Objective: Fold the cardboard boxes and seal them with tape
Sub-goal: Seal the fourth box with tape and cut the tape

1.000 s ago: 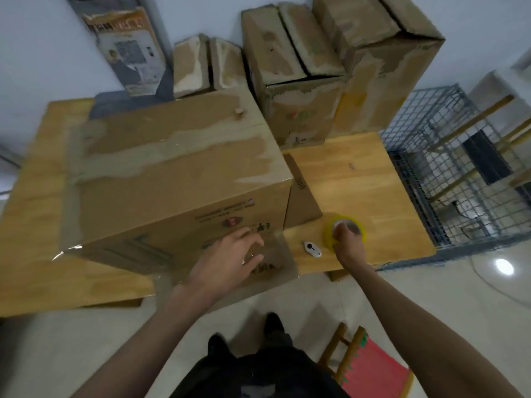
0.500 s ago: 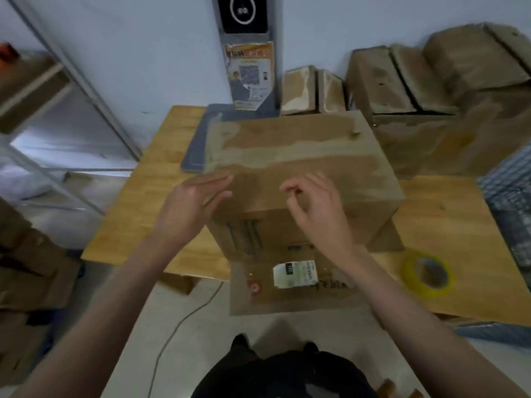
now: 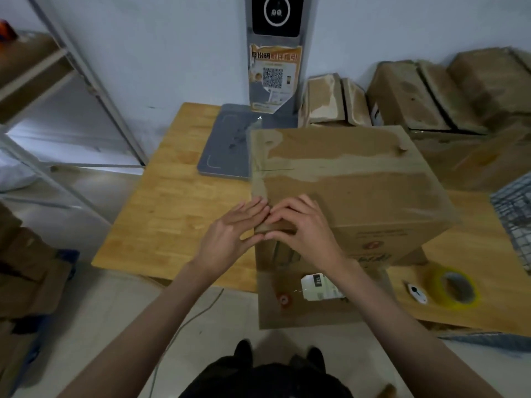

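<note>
Head view has me looking down on a wooden counter (image 3: 178,214) with a large cardboard box (image 3: 344,191) standing toward its near edge, right of the middle. Old tape marks streak the box's top. One flap (image 3: 313,300) hangs out past the counter's near edge, carrying a white label and a red round mark.

Both my hands meet at the box's near left top corner. My left hand (image 3: 230,234) lies against that corner with its fingers nearly straight, the tips touching the top face and the thumb under the edge: a released grip, pressing rather than clasping. My right hand (image 3: 301,225) has its fingers bent over the same edge, fingertips meeting those of the left; its thumb lies along the front face. I cannot tell whether it pinches anything between the tips.

A yellow tape roll (image 3: 457,288) lies flat by the counter's near right corner, untouched, with a small white cutter-like object (image 3: 417,293) just beside it on the left. A grey pad (image 3: 227,145) lies at the far edge, partly behind the box. More cardboard boxes (image 3: 416,101) are stacked along the far right edge against the wall.
</note>
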The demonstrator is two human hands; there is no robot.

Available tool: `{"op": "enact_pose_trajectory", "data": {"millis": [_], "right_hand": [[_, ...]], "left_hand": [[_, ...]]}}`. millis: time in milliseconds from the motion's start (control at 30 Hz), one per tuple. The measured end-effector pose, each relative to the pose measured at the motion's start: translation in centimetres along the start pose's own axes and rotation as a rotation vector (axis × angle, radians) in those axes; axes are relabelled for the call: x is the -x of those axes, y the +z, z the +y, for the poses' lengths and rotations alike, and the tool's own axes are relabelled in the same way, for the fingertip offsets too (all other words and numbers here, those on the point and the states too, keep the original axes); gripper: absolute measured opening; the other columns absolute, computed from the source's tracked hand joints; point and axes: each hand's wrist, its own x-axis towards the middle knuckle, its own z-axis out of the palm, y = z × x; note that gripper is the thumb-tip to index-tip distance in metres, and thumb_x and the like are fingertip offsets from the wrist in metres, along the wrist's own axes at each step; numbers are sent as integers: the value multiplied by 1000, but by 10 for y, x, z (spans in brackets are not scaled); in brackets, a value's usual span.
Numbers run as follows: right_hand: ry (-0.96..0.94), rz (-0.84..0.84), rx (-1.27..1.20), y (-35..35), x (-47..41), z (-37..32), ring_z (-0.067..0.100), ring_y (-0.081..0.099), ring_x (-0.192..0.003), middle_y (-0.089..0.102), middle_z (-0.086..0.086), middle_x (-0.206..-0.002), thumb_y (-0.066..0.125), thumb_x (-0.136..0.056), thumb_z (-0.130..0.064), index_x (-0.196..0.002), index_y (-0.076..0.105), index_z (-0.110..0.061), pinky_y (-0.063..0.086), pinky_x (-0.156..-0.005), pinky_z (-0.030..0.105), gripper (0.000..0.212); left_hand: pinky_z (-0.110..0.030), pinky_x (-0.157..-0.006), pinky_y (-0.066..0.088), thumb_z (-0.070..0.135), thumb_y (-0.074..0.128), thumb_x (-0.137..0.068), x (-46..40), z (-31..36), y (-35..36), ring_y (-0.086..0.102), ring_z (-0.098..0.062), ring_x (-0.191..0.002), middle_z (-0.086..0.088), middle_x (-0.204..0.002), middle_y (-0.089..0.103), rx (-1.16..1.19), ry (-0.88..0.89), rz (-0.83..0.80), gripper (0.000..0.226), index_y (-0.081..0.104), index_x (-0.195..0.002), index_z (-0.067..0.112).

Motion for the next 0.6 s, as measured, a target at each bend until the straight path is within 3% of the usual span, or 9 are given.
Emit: {"op": "enact_pose_trajectory", "data": {"millis": [133, 233, 433, 500, 600], "right_hand": [[-62, -2, 106, 5, -1, -2, 19, 47, -88, 59, -5, -93, 82, -78, -34, -87, 68, -18, 47, -71, 41, 24], [-62, -124, 133, -3, -13, -5, 17, 47, -93, 58, -7, -101, 79, -77, -43, -88, 64, -19, 49, -73, 39, 30], [-39, -233, 185, -3, -27, -11, 10, 46, -96, 57, -8, -104, 80, -76, -45, -101, 64, -20, 53, -77, 34, 39], [-15, -240, 169, -3, -28, -11, 9, 47, -97, 58, -9, -103, 79, -76, -45, -102, 66, -20, 53, -79, 33, 38], [9, -226, 139, -3, -28, -12, 7, 47, -96, 59, -10, -102, 76, -75, -46, -100, 67, -22, 51, -77, 30, 36]], "left_hand": [[-40, -121, 31, 31, 70, -91, 9, -1, 1, 43, -15, -143, -6, -150, 50, 91, 16, 37, 56, 56, -140, 7], [-34, -124, 22, 30, 57, -95, -7, -13, -13, 38, -11, -145, -2, -152, 48, 140, 5, -22, 52, 54, -143, 8], [-30, -124, 14, 24, 43, -108, -110, -79, -25, 35, -18, -147, -9, -155, 44, -68, -85, -142, 45, 46, -148, 5], [-34, -124, 15, 24, 40, -108, -148, -104, -24, 35, -22, -147, -10, -158, 39, -149, -109, -223, 47, 41, -150, 3], [-46, -119, 29, 26, 39, -108, -187, -131, -26, 41, -33, -141, -14, -155, 43, -199, -142, -350, 46, 43, -149, 4]]}}
